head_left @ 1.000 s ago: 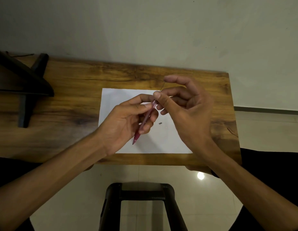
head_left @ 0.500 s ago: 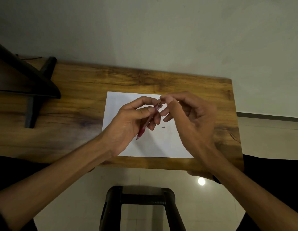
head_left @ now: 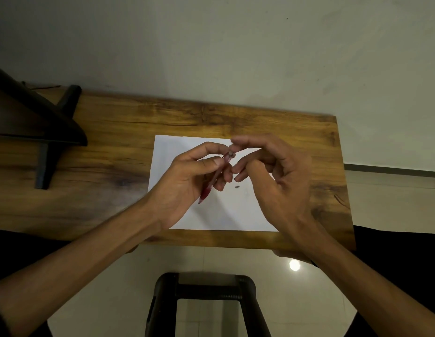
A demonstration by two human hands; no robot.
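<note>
Head view, looking down on a brown wood-grain tabletop (head_left: 109, 147) that carries a white rectangular sheet of paper (head_left: 236, 215). The left hand (head_left: 187, 176) pinches a slim red plastic pen (head_left: 208, 189) between thumb and index finger near its upper end, with the remaining fingers curled behind the barrel. The pen is held in the air above the middle of the sheet. Its long axis runs diagonally: the dark writing tip points down and to the left, toward the person, and the greyish upper end points up and to the right, away from the person. The right hand (head_left: 279, 181) hovers just beside it with its fingers loosely curled; its index fingertip meets the pen's upper end, while the thumb lies apart, lower down. A small dark oblong piece (head_left: 237, 187) lies on the sheet, between the two hands. A black angled stand (head_left: 41, 122) rests on the tabletop's left part, and a black stool frame (head_left: 204, 288) stands on the pale tiled floor below.
</note>
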